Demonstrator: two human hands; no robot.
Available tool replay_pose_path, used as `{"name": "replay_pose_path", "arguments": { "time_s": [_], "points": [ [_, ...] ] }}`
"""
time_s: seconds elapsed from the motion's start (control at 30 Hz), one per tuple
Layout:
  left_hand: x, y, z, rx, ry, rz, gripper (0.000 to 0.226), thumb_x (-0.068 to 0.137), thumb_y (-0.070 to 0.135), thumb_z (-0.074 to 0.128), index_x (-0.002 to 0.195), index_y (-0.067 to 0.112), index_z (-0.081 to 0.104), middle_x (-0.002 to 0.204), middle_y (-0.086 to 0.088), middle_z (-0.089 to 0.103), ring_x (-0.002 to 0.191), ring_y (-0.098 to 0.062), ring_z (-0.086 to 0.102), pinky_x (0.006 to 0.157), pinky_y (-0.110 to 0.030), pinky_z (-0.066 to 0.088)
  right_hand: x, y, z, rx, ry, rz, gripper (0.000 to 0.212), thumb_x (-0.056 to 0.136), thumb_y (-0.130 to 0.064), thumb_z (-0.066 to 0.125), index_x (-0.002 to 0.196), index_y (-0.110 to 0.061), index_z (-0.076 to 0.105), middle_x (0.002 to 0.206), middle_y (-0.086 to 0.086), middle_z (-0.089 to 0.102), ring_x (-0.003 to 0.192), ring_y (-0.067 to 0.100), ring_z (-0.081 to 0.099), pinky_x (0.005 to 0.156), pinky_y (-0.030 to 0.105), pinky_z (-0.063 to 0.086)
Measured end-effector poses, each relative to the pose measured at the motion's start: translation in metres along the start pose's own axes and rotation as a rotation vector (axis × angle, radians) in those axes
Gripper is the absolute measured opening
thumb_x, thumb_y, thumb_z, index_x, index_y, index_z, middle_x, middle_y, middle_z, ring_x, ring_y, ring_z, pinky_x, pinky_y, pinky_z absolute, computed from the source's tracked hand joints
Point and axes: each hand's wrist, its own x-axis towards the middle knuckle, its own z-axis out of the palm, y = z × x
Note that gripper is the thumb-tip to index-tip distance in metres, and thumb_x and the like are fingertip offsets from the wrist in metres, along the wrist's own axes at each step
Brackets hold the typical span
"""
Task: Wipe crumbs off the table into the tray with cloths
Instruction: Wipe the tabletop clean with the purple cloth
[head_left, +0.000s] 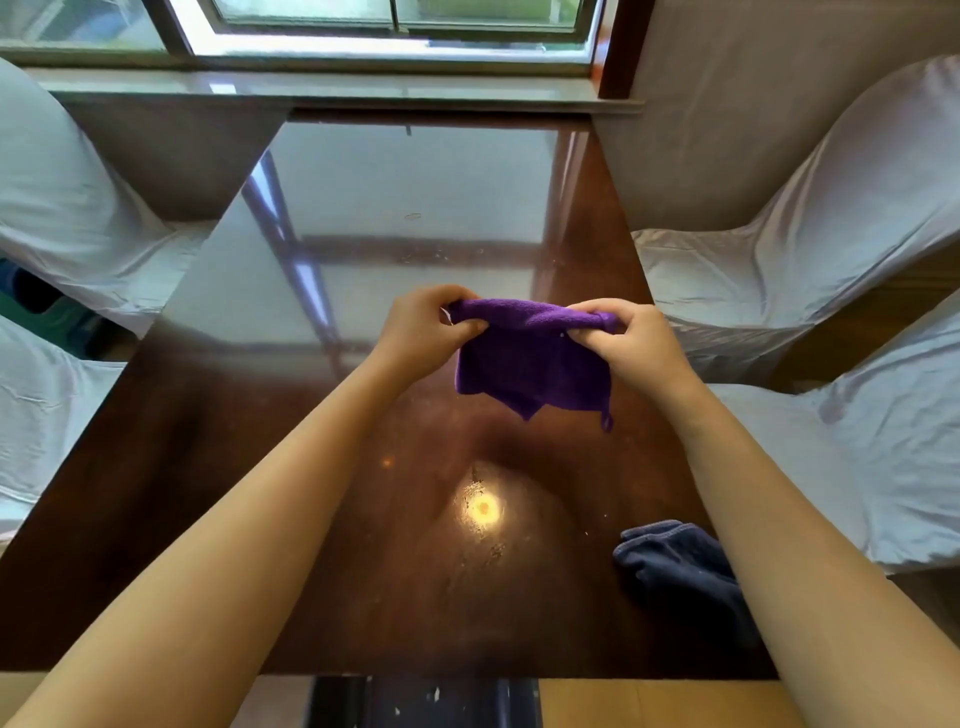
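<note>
Under the window, the bench fills most of the view: a broad, square-cornered top of dark reddish-brown wood with a hard, glossy finish that mirrors the window frame and a round spot of yellow light. No brand, label or writing can be read anywhere. White fabric-covered chairs stand off both sides of the bench, their covers smooth and softly creased. Beyond the far edge of the bench runs a polished stone sill.

Over the middle of the bench, both bare forearms reach forward, and the purple cloth hangs between the hands, clear of the surface. It is a small, roughly square piece of plush, fuzzy microfibre with a short loop dangling from its lower right corner. The left hand is pinched closed on the cloth's upper left corner, and the right hand is clamped on the upper right corner, so the top edge is stretched and bunched between them.

Toward the near right corner of the bench lies a dark blue cloth, crumpled, thick and stitched along its hem, partly hidden under the right forearm.

Pale crumbs are scattered thinly on the bench beyond the purple cloth, and more specks lie around the light spot nearer the person.
</note>
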Motion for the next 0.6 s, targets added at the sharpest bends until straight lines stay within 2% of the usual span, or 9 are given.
{"name": "replay_pose_path", "arguments": {
  "time_s": [0.07,0.13,0.2,0.33,0.4,0.47,0.53,0.6],
  "points": [
    [0.009,-0.004,0.000,0.098,0.009,0.038,0.015,0.079,0.016,0.066,0.094,0.015,0.069,0.094,-0.003,0.052,0.078,-0.015,0.047,0.072,-0.024,0.039,0.005,0.001,-0.001,-0.096,0.060,-0.022,0.012,0.082,-0.022,0.067,0.093,-0.019,0.070,0.083,0.002,0.068,0.084,0.022,0.064,0.067,0.028,0.052],
    [0.019,-0.006,0.000,0.141,0.016,0.045,0.016,0.078,0.014,0.068,0.093,0.010,0.070,0.103,-0.007,0.054,0.084,-0.018,0.049,0.079,-0.031,0.045,0.011,0.002,0.001,-0.303,0.113,-0.089,0.011,0.080,-0.028,0.067,0.087,-0.020,0.070,0.076,0.003,0.068,0.077,0.024,0.063,0.065,0.032,0.051],
    [0.029,-0.007,0.000,0.171,0.008,0.047,0.013,0.077,0.013,0.068,0.090,0.009,0.069,0.104,-0.010,0.062,0.086,-0.023,0.055,0.078,-0.034,0.046,0.019,0.002,0.003,-0.403,0.138,-0.127,0.013,0.082,-0.027,0.065,0.090,-0.019,0.069,0.083,0.008,0.072,0.079,0.028,0.063,0.068,0.036,0.052],
    [0.042,-0.009,0.003,0.202,0.041,0.036,0.010,0.078,0.012,0.063,0.087,0.014,0.067,0.094,-0.006,0.069,0.082,-0.021,0.056,0.071,-0.033,0.045,0.033,0.005,0.009,-0.320,0.160,-0.130,0.013,0.083,-0.011,0.062,0.094,-0.015,0.068,0.094,0.010,0.071,0.085,0.026,0.063,0.074,0.039,0.054],
    [0.039,-0.016,0.008,0.224,0.039,0.053,0.012,0.077,0.009,0.061,0.087,0.013,0.066,0.092,-0.008,0.070,0.083,-0.026,0.060,0.074,-0.039,0.050,0.029,0.014,0.016,-0.302,0.135,-0.117,0.015,0.081,-0.006,0.062,0.093,-0.014,0.067,0.095,0.011,0.070,0.088,0.026,0.062,0.076,0.037,0.054],
    [0.025,-0.032,0.019,0.254,0.023,0.056,0.013,0.077,0.008,0.061,0.088,0.011,0.066,0.093,-0.013,0.070,0.088,-0.033,0.061,0.076,-0.042,0.051,0.015,0.030,0.027,-0.329,0.100,-0.102,0.022,0.076,-0.001,0.062,0.094,-0.014,0.067,0.098,0.012,0.069,0.093,0.027,0.061,0.081,0.032,0.048],
    [0.001,-0.054,0.035,0.268,-0.003,0.025,0.013,0.076,0.007,0.061,0.087,0.011,0.067,0.094,-0.012,0.071,0.092,-0.032,0.061,0.077,-0.039,0.049,-0.006,0.048,0.042,-0.348,0.033,-0.075,0.028,0.071,0.003,0.062,0.092,-0.014,0.068,0.102,0.013,0.069,0.099,0.026,0.059,0.088,0.027,0.042],
    [-0.028,-0.077,0.051,0.289,-0.056,-0.034,0.015,0.075,0.007,0.059,0.085,0.015,0.067,0.094,-0.008,0.070,0.094,-0.029,0.058,0.075,-0.034,0.044,-0.032,0.067,0.061,-0.364,-0.090,-0.047,0.026,0.069,0.005,0.062,0.088,-0.012,0.068,0.107,0.011,0.069,0.105,0.026,0.058,0.095,0.030,0.041]
  ]
}}
